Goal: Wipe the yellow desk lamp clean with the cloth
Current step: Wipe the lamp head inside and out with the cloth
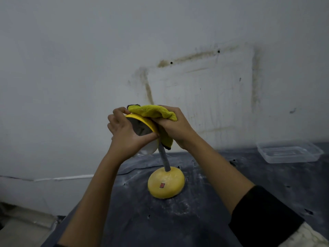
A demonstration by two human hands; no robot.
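Yellow desk lamp point(166, 182), one, stands on a dark, dusty tabletop point(204, 202) against a white wall point(89, 59). Its round base carries one red switch point(161, 185). A grey bendy neck point(164, 158) rises to the shade point(144, 120), which is tilted with its open mouth facing the camera. One yellow-green cloth point(153, 111) with a black edge drapes over the top and back of the shade. Two bare hands are on it. The left hand point(124, 132) has its grip curled round the shade's rim. The right hand point(175, 125) has its grip closed on the bunched cloth, pressing it against the shade. One black sleeve point(263, 216) covers the right arm. One clear plastic container point(288, 152) lies far right on the tabletop, well apart from the lamp.
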